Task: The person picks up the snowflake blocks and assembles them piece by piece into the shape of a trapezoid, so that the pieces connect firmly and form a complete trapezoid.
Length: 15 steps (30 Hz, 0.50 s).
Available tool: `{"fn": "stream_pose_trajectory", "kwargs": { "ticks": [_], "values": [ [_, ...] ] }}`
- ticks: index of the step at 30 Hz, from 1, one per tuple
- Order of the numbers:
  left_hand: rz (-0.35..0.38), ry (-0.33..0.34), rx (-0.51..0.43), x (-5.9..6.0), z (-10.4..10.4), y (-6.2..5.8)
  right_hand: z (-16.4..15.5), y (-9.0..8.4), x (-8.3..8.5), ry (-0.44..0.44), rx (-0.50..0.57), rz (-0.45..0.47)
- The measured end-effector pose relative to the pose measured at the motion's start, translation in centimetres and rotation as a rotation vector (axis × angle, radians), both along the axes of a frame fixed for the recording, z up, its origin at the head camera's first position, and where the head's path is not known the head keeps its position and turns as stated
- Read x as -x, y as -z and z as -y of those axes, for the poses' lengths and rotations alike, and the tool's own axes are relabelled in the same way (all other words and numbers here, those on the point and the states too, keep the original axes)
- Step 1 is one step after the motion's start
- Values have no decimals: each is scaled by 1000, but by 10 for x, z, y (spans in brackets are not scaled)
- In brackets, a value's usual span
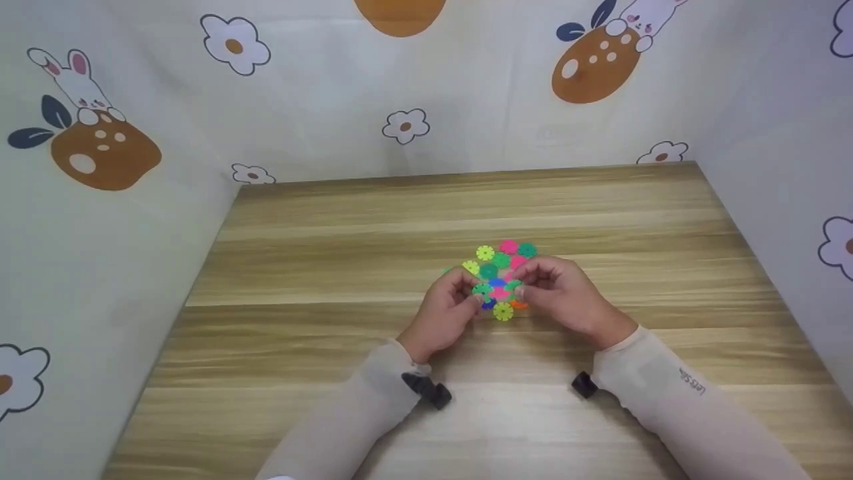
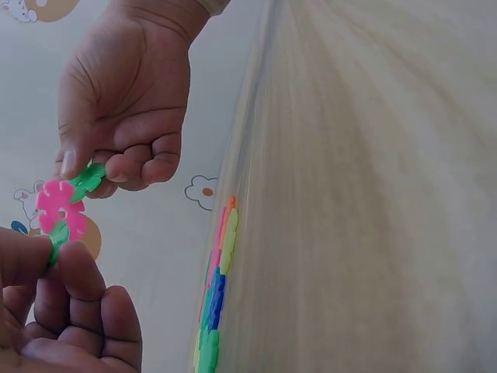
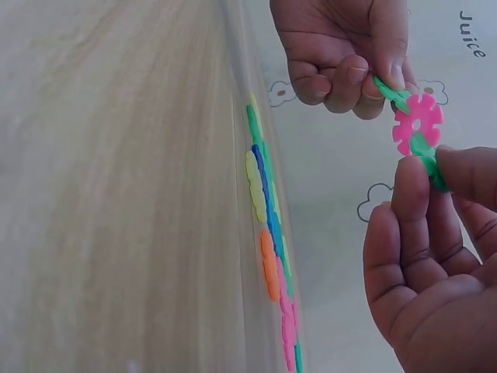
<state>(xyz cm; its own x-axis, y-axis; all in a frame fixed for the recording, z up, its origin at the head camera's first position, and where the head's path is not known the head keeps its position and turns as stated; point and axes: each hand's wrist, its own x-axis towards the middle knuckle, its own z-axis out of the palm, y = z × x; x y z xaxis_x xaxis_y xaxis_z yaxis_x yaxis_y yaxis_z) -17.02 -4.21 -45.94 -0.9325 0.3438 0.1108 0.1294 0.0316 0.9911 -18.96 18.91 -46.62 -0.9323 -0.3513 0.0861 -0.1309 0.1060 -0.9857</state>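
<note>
Bridging both grips (midair): pink disc [image 3: 417, 123]

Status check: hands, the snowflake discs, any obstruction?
Left hand pinches a green disc. Right hand pinches another green disc. Pink disc slotted between them, above the loose pile. Nothing in the way.

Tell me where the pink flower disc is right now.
The pink disc is held in the air between the left hand and right hand, each pinching a green disc slotted into it, above the pile.
</note>
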Motion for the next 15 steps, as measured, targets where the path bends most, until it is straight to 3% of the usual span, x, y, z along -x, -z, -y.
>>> {"fn": "stream_pose_trajectory", "kwargs": {
  "ticks": [5, 10, 15],
  "values": [
    [4, -34, -43, 2, 1, 0, -9, 0, 6, 52, 10, 38],
    [35, -56, -71, 3, 2, 1, -20, 3, 16, 149, -232, 11],
    [41, -60, -64, 3, 2, 1, -25, 7, 19, 112, -413, 17]
  ]
}}
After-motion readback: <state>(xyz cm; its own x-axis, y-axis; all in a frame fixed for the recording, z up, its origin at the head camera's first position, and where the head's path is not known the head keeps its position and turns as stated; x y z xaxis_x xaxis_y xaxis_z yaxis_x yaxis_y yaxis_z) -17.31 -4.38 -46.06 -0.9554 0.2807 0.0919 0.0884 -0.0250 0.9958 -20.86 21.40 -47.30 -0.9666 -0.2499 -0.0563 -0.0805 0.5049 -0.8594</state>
